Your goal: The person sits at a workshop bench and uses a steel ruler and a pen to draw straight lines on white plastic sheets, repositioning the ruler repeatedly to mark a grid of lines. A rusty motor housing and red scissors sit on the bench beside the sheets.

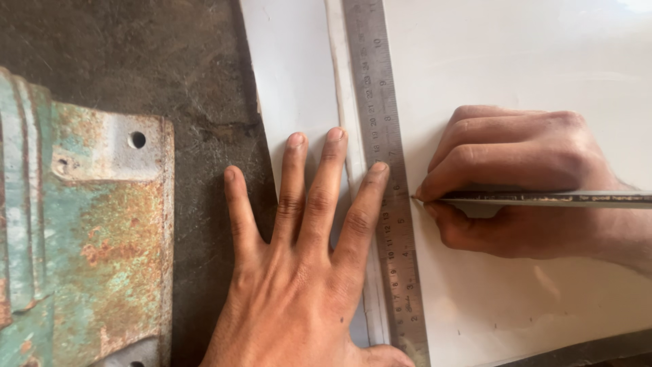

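While the left hand [305, 272] lay flat with its fingers spread, it pressed down on a long steel ruler [390, 183] and on the pale sheet beneath, the forefinger tip sitting right on the ruler's left edge. That hand gripped nothing; it was open, palm down, acting as a clamp. Over on the other side the right hand [523, 183] was curled tight around a thin dark scribing tool [543, 198], fingers closed narrow on the shaft, and the point touched the white flat sheet [530, 75] right against the ruler's right edge. And look at the geometry: the ruler ran lengthwise from the near edge of the sheet away toward the far edge, leaning slightly left as it went, while the tool lay almost square across it, its tip pointing left into the ruler. So the line to follow was the ruler's long axis, and the right hand was the one sitting on it. A narrow off-white strip [346, 102] ran beside the ruler's left edge. Off the sheet's left edge, the dark worn bench [136, 47] carried a rusty green-painted metal plate with round holes [95, 224], well apart from both hands.
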Demonstrator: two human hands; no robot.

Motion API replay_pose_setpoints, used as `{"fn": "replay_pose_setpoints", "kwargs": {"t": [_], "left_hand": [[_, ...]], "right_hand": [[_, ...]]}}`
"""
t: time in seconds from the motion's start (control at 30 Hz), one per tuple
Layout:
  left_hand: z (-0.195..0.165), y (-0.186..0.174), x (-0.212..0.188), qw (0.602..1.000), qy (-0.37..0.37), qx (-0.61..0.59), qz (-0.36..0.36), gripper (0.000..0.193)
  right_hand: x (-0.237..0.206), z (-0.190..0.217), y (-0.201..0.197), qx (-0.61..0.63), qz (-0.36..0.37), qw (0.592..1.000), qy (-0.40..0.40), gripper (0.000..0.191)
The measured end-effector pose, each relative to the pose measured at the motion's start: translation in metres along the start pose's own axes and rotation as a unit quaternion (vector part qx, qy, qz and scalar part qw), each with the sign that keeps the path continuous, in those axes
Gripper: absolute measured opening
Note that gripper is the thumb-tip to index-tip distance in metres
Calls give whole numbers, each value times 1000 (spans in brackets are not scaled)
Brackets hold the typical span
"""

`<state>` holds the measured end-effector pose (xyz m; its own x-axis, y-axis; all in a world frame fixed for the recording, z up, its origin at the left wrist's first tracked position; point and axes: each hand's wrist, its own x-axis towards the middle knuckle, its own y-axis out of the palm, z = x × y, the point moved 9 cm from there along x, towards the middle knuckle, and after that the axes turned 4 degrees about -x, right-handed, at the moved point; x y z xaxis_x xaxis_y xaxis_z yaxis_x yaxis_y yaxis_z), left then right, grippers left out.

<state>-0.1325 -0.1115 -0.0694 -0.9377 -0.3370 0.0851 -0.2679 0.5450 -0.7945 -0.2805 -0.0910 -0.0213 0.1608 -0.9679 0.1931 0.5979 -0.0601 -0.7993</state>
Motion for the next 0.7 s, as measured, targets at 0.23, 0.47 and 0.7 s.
{"fn": "replay_pose_setpoints", "kwargs": {"t": [0.23, 0.47, 0.7], "left_hand": [[-6, -5, 0, 1000, 4, 0, 14, 161], [-26, -7, 13, 985, -87, 38, 146, 175], [-66, -10, 13, 918, -197, 146, 312, 169]], "right_hand": [[-5, -11, -4, 40, 19, 998, 54, 12], [-50, -18, -37, 83, 16, 991, 105, 11], [-187, -41, -150, -174, -151, 949, 217, 20]]}}
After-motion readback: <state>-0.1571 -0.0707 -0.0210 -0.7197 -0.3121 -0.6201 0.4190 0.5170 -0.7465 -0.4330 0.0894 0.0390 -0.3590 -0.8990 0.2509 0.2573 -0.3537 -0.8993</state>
